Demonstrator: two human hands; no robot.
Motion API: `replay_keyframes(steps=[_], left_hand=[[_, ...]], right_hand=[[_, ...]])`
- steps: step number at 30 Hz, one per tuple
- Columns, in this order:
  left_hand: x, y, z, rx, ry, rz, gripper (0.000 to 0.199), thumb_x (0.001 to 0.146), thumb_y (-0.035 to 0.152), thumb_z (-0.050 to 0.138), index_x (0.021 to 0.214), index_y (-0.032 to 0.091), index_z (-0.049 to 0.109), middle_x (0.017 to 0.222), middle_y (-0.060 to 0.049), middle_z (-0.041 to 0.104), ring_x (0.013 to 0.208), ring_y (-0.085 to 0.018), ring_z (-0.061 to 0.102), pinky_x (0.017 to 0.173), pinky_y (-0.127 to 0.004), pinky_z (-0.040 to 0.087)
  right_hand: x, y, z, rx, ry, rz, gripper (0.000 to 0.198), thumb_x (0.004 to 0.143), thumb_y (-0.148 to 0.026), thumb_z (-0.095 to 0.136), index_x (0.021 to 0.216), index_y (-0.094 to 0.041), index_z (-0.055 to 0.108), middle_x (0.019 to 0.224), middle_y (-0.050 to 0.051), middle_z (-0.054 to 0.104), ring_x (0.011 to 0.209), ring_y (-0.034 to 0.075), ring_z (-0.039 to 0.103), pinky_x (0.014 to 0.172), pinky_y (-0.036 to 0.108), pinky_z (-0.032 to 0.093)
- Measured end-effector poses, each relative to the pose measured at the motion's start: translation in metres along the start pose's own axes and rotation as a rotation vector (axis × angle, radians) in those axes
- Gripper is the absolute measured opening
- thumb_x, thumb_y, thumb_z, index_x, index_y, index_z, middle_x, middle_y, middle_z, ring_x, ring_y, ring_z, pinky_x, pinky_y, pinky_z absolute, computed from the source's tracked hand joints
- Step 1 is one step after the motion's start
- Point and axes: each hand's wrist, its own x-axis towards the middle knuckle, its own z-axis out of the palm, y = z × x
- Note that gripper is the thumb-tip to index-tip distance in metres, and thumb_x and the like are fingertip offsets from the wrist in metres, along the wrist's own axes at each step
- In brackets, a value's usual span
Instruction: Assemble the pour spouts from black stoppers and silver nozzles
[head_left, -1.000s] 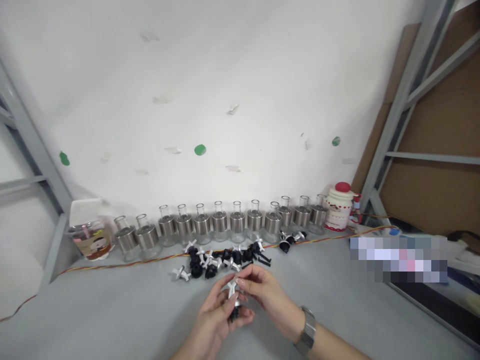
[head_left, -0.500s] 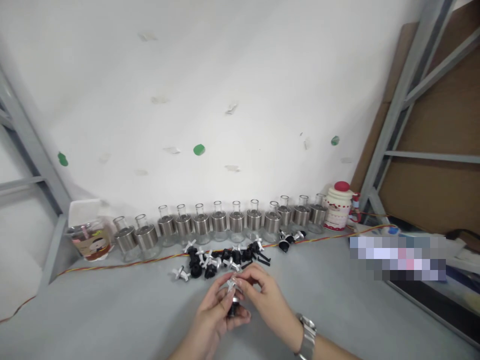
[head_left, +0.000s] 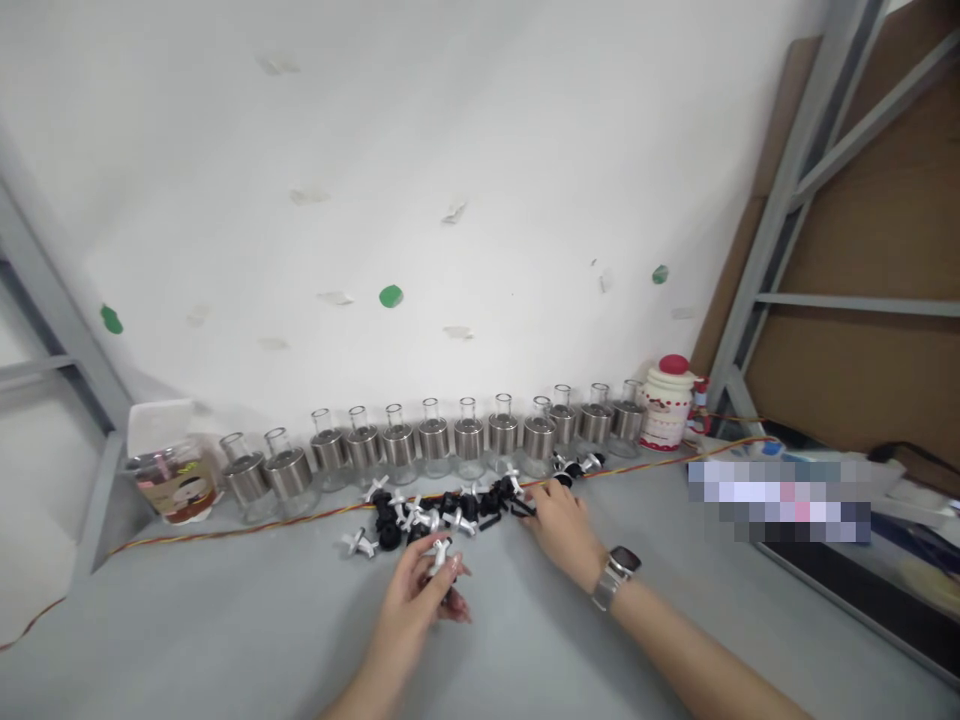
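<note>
My left hand (head_left: 420, 590) is closed around a bottle stopper (head_left: 441, 556) with a silver, cross-like top and a black lower part, mostly hidden by the fingers. It hovers over the grey tabletop, in front of the pile. Farther right, my right hand (head_left: 561, 525) reaches down to the table with bent fingers, its thumb and fingertips at a thin black stick (head_left: 523, 509). Another thin black stick (head_left: 489, 521) lies just left of it. Behind both hands spreads a pile of similar silver-and-black stoppers (head_left: 459, 520); one lies apart at the left (head_left: 360, 543).
Several glass bottles with steel collars (head_left: 469, 440) stand along the wall. A twisted red-yellow wire (head_left: 300, 520) runs before them. A printed tub (head_left: 180, 485) stands left, a red-topped jar (head_left: 666, 405) right. A dark-edged tray (head_left: 847, 605) lies at the right edge.
My right hand has let go of the stopper and moved right and away to the black sticks. My left hand keeps the stopper and has shifted slightly left.
</note>
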Motion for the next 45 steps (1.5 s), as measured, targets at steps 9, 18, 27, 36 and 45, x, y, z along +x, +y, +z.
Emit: replay_keyframes(steps=[9, 18, 27, 36, 45], left_hand=[[-0.006, -0.003, 0.004, 0.046, -0.047, -0.003, 0.050, 0.057, 0.046, 0.072, 0.094, 0.018, 0.053, 0.069, 0.000, 0.062, 0.043, -0.011, 0.055, 0.044, -0.027, 0.048], [-0.005, -0.006, 0.002, 0.059, -0.066, -0.016, 0.048, 0.059, 0.045, 0.070, 0.095, 0.018, 0.052, 0.069, 0.000, 0.062, 0.045, -0.011, 0.056, 0.045, -0.026, 0.048], [-0.006, -0.002, -0.004, 0.179, -0.121, 0.048, 0.056, 0.068, 0.045, 0.063, 0.115, 0.019, 0.045, 0.077, -0.002, 0.060, 0.054, -0.013, 0.057, 0.042, -0.022, 0.044], [-0.010, -0.011, -0.005, 0.480, -0.128, 0.165, 0.037, 0.077, 0.048, 0.051, 0.100, 0.022, 0.062, 0.088, -0.004, 0.054, 0.061, -0.013, 0.052, 0.041, -0.020, 0.038], [-0.013, -0.007, -0.003, 0.539, -0.160, 0.260, 0.023, 0.081, 0.040, 0.049, 0.092, 0.023, 0.061, 0.087, -0.002, 0.055, 0.074, -0.016, 0.055, 0.067, -0.027, 0.044]], right_hand=[[0.005, 0.001, 0.009, -0.066, -0.018, -0.080, 0.016, 0.083, -0.023, 0.050, 0.095, -0.014, 0.056, 0.098, 0.012, 0.058, 0.094, 0.024, 0.052, 0.076, 0.029, 0.033], [0.009, 0.002, 0.015, -0.070, -0.008, -0.167, 0.022, 0.083, -0.007, 0.039, 0.091, -0.011, 0.059, 0.096, 0.015, 0.060, 0.094, 0.025, 0.052, 0.081, 0.033, 0.028], [0.008, -0.005, -0.013, 0.385, 0.065, -0.081, 0.012, 0.080, -0.016, 0.045, 0.084, -0.015, 0.057, 0.082, 0.010, 0.063, 0.086, 0.023, 0.055, 0.077, 0.035, 0.038], [-0.020, -0.044, -0.016, 1.470, -0.286, -0.091, 0.056, 0.064, -0.032, 0.070, 0.111, -0.025, 0.039, 0.061, -0.010, 0.048, 0.046, 0.008, 0.050, 0.046, 0.022, 0.041], [-0.023, -0.050, -0.017, 1.458, -0.331, 0.042, 0.029, 0.062, -0.039, 0.071, 0.073, -0.015, 0.059, 0.057, -0.003, 0.058, 0.052, 0.011, 0.054, 0.057, 0.027, 0.043]])
